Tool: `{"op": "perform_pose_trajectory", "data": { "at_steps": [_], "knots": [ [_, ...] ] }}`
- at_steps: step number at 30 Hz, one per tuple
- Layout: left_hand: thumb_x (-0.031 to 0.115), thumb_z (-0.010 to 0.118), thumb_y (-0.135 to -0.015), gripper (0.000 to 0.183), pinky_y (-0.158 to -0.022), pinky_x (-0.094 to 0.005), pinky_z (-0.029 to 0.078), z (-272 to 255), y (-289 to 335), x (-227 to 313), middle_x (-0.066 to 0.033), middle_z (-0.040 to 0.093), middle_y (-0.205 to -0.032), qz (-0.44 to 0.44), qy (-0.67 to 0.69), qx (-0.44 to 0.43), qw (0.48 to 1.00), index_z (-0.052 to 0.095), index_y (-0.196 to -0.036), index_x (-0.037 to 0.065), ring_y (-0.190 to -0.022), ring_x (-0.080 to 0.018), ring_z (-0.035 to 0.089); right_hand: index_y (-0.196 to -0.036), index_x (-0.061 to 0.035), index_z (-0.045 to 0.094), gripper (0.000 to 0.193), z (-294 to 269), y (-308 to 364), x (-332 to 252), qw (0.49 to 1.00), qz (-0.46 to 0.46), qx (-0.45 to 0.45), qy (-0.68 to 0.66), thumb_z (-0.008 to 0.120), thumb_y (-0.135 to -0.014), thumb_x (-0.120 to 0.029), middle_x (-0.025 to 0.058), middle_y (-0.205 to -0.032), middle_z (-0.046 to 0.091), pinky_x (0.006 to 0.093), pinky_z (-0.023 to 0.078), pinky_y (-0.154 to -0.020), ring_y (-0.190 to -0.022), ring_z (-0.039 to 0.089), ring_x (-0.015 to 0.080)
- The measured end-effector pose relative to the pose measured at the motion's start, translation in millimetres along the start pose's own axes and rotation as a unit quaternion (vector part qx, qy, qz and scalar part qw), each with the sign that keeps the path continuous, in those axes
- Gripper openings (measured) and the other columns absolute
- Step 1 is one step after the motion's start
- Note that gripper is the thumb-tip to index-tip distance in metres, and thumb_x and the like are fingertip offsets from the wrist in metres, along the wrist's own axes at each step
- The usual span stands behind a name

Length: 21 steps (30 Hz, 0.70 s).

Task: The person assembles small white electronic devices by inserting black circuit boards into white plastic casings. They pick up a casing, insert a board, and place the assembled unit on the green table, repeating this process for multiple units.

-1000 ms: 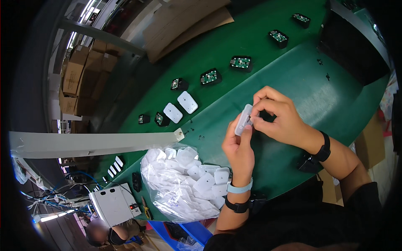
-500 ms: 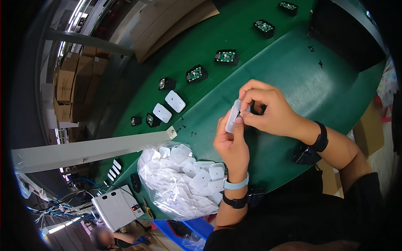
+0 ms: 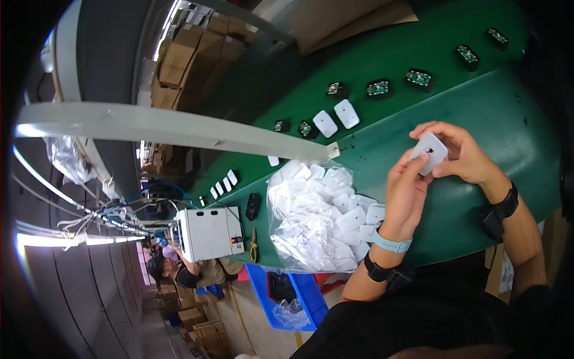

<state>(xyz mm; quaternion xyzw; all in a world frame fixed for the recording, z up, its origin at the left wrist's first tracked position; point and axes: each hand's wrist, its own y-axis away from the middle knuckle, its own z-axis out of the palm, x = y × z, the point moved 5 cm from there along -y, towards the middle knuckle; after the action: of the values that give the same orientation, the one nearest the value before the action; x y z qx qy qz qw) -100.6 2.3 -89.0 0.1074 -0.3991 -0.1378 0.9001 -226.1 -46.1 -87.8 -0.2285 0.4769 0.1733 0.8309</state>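
Observation:
Both hands hold a white plastic cover (image 3: pixel 434 157) above the green table. Its flat face is turned up, with a small black piece at the hole near its middle. My left hand (image 3: pixel 406 191) grips the lower left side, its thumb lying on the face beside the black piece. Curled around the far and right edges are the fingers of my right hand (image 3: pixel 469 157). To the left of my left wrist lies a clear plastic bag (image 3: pixel 293 236) full of similar white covers.
Black housings with green circuit boards (image 3: pixel 418 78) stand in a row along the table's far side. Near them lie two white covers (image 3: pixel 345 113). A pale metal bar (image 3: pixel 197 128) reaches in from the left. Further left are a white box-shaped machine (image 3: pixel 209 233), yellow-handled pliers (image 3: pixel 254 246) and a blue bin (image 3: pixel 257 293).
My view has swung left, bringing more of the machine and bin into sight. The cover has turned from edge-on to face-up, and my right fingers have moved from the black piece to its edge.

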Motion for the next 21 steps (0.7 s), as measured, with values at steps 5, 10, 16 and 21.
{"op": "perform_pose_trajectory", "data": {
  "at_steps": [5,10,16,21],
  "knots": [
    [0.012,0.057,-0.099,0.036,-0.101,-0.0369,0.050,-5,26,5,-0.0133,0.064,-0.122,-0.026,0.016,-0.011,0.999,0.055,-0.130,-0.005,-0.111,-0.0231,0.064,-0.126,-0.0075,0.052,0.066,16,3,15,0.994,0.051,-0.061,-0.076,0.086,-0.069,-0.002,0.0108,-0.123,0.065,0.0352,0.050,-0.101,-0.117,0.061,0.0208],
    [0.010,0.058,-0.098,0.037,-0.099,-0.0387,0.052,0,72,31,-0.0155,0.059,-0.133,-0.041,-0.170,-0.061,0.983,0.055,-0.131,-0.007,-0.117,-0.0249,0.062,-0.141,-0.0070,0.046,0.082,12,11,32,0.988,0.073,-0.050,-0.130,0.089,-0.071,-0.013,0.0114,-0.121,0.065,0.0355,0.051,-0.099,-0.113,0.063,0.0211],
    [0.009,0.060,-0.094,0.015,-0.058,-0.0287,0.051,-87,99,242,-0.0094,0.065,-0.081,0.334,-0.405,0.163,0.835,0.064,-0.101,-0.003,-0.069,-0.0164,0.063,-0.145,-0.0054,0.041,0.078,-19,8,14,0.978,0.013,0.062,-0.197,0.082,-0.081,-0.022,0.0113,-0.125,0.062,0.0348,0.049,-0.099,-0.115,0.061,0.0222],
    [0.008,0.069,-0.087,0.034,-0.084,-0.0357,0.052,-242,-1,358,-0.0099,0.067,-0.102,0.376,-0.855,0.073,0.350,0.061,-0.119,0.001,-0.094,-0.0234,0.065,-0.145,-0.0062,0.041,0.079,-21,-5,14,0.976,-0.005,0.066,-0.209,0.082,-0.080,-0.023,0.0106,-0.124,0.062,0.0330,0.048,-0.098,-0.113,0.061,0.0204]
  ]
}}
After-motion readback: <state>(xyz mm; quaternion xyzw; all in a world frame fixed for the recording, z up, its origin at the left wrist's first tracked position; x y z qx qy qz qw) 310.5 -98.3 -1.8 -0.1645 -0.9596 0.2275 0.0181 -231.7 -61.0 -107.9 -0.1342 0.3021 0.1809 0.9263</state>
